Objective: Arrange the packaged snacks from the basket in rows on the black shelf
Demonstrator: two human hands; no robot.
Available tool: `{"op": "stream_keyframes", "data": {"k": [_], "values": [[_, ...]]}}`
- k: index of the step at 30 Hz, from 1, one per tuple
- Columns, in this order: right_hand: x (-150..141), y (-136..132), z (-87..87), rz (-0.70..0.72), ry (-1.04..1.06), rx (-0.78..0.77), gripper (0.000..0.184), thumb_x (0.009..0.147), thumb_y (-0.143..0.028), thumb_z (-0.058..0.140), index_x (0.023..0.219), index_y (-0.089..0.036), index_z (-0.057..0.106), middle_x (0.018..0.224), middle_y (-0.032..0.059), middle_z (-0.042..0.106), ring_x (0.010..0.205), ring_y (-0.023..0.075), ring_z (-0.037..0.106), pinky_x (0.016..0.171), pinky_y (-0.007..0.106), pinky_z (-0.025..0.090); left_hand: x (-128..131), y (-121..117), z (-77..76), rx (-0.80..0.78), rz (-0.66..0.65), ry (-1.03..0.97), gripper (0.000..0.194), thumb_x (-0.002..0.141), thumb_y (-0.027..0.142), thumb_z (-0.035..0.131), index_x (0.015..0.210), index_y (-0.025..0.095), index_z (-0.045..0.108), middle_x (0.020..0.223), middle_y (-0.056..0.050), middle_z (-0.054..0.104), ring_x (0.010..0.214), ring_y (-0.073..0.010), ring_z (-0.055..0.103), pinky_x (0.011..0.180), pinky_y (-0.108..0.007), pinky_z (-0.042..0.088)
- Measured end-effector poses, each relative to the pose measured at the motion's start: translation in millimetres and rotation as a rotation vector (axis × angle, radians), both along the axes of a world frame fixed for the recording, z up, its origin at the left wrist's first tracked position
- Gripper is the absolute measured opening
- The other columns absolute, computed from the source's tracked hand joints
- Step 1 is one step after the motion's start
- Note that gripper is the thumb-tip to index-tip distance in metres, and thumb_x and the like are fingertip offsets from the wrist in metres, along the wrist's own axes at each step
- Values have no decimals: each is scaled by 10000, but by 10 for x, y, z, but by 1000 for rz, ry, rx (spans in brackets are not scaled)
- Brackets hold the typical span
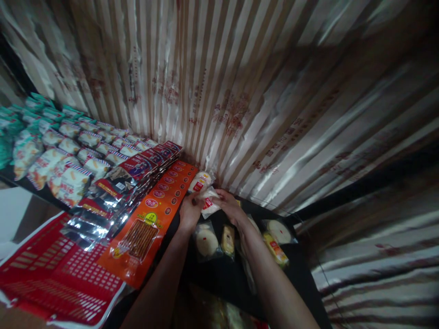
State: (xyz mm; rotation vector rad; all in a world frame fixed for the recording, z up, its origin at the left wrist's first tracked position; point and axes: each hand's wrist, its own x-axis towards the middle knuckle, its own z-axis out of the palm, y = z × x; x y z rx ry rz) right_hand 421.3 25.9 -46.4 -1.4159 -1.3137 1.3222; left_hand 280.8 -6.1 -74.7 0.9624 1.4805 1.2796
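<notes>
Both my hands meet over a dark shelf near the striped back wall. My left hand and my right hand are closed on the same small clear packet with a white round cake and a red label. A like packet stands just behind it against the wall. Below my wrists lie more clear packets: a white round one, a yellowish one, a yellow-and-red one and another white round one.
Left of my hands runs a row of orange snack packets, then silver-and-red packets, then white and green bags further left. A red perforated basket sits at the lower left. The striped foil wall closes the back.
</notes>
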Motion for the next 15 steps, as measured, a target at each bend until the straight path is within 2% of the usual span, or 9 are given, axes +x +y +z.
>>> {"op": "stream_keyframes", "data": {"k": [4,9,13,15], "values": [[-159,109,-22,-58,-37,33,435,627,-374,717,1005,-186,612,823,8,693,716,157,648,663,281,519,-11,39,-35,-2,71,30,322,723,198,638,1040,141,640,847,-62,686,756,-165,637,711,-249,484],[-247,-10,-109,-146,56,-51,379,665,-388,695,978,-207,581,830,4,673,736,140,644,685,277,523,-73,75,-25,-2,158,69,288,739,198,615,1018,128,635,835,-72,679,734,-168,631,693,-257,485],[-269,-55,-176,-177,13,-35,332,663,-390,675,912,-189,585,788,-6,646,706,121,621,663,245,503,-52,41,30,-28,141,153,328,760,180,588,1083,132,616,1006,-118,662,933,-216,621,854,-310,468],[-294,-15,-196,-201,-4,-11,362,664,-389,662,951,-187,573,760,-16,634,678,118,610,642,238,496,-16,-2,84,-12,149,261,369,787,196,561,1148,123,588,1149,-157,605,1101,-256,549,962,-352,412]]}}
